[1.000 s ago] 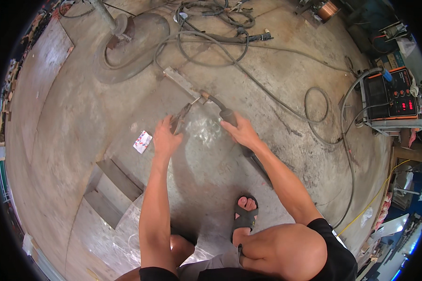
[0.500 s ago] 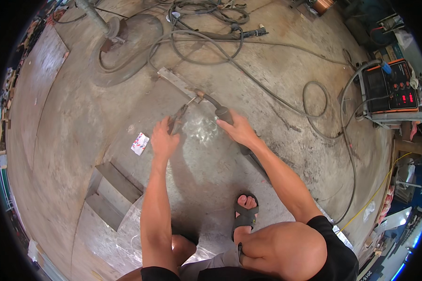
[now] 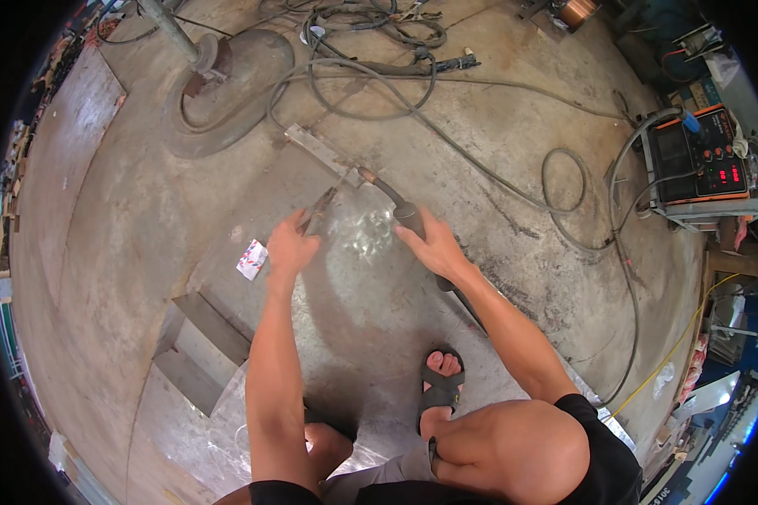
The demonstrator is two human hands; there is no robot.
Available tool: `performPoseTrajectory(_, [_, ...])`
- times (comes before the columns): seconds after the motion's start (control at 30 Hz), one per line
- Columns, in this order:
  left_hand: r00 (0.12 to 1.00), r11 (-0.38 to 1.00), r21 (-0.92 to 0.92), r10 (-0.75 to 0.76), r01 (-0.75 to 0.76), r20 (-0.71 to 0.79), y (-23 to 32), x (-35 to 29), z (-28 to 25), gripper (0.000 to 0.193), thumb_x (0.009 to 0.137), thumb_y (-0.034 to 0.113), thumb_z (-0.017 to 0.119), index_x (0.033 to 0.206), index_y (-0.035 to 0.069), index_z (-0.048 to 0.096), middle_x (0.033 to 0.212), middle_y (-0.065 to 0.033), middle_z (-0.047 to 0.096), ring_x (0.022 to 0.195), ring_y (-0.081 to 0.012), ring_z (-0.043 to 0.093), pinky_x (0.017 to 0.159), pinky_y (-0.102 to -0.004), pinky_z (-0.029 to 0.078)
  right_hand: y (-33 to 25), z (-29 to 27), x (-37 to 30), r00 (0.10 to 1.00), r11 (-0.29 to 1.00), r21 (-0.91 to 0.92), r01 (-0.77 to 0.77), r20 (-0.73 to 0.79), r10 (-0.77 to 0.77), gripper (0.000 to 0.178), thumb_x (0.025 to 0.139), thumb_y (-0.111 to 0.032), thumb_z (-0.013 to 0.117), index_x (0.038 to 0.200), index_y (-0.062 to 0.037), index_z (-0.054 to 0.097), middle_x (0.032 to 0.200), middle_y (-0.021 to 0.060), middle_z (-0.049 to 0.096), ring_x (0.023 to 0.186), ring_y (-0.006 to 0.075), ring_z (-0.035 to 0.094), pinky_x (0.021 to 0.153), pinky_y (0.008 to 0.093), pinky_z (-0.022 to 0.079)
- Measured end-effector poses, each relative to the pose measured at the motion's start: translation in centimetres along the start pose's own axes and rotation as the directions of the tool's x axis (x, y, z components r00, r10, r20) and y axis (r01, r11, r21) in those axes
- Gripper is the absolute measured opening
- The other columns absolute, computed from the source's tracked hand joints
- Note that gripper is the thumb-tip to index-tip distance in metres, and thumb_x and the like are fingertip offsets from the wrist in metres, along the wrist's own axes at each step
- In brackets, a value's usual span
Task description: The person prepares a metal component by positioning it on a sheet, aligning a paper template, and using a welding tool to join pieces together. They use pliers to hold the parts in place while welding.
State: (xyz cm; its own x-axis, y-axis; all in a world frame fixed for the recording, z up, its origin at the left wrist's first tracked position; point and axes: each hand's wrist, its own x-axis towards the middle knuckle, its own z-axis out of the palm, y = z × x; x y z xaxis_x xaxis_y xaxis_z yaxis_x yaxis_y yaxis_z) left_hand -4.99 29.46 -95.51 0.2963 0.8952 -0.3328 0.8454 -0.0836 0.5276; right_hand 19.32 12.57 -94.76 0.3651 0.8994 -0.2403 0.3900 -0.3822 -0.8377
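Observation:
My right hand (image 3: 438,248) is closed round the dark handle of a welding torch (image 3: 407,217). Its curved neck runs up and left to a copper-coloured nozzle beside the near end of a flat metal bar (image 3: 312,148) on the floor. Pliers (image 3: 320,206) are gripped in my left hand (image 3: 290,246), their jaws angled toward the nozzle and the bar's end. Something thin and light shows at the tip of the jaws; whether it is wire or part of the bar I cannot tell. The fingers partly hide the plier handles.
A bent metal channel (image 3: 198,345) lies at lower left, near a striped paper packet (image 3: 252,259). Looped cables (image 3: 370,63) cover the far floor beside a round-based stand (image 3: 227,93). A welding machine (image 3: 699,160) stands at right. My sandalled foot (image 3: 442,379) is close by.
The torch has shifted slightly right and down with my right hand. My left hand and the pliers have moved slightly left, so jaws and nozzle look a little farther apart.

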Motion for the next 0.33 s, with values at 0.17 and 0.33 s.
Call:
performPoseTrajectory(0.17, [0.996,0.998,-0.047,0.044,-0.041,0.072,-1.5,1.2,-1.0,0.068,0.066,0.022,0.068,0.134,0.014,0.067,0.106,-0.0212,0.074,0.099,-0.0376,0.071,0.091,-0.0424,0.055,-0.9,-0.2,0.2,0.998,0.999,-0.009,-0.043,0.038,0.043,0.059,0.093,-0.050,0.064,0.118,0.0027,0.058,0.085,0.0257,0.068,0.082,0.0423,0.066,0.077,0.0486,0.049])
performPoseTrajectory(0.33, [0.975,0.999,-0.036,0.019,-0.011,0.221,0.6,1.4,-3.3,0.068,0.067,0.025,0.068,0.132,0.009,0.067,0.105,-0.0246,0.074,0.104,-0.0349,0.072,0.094,-0.0413,0.054,-1.8,-1.0,0.9,0.977,0.987,0.020,-0.162,0.141,0.158,0.060,0.092,-0.052,0.064,0.116,0.0021,0.060,0.084,0.0237,0.068,0.083,0.0379,0.067,0.077,0.0472,0.049])
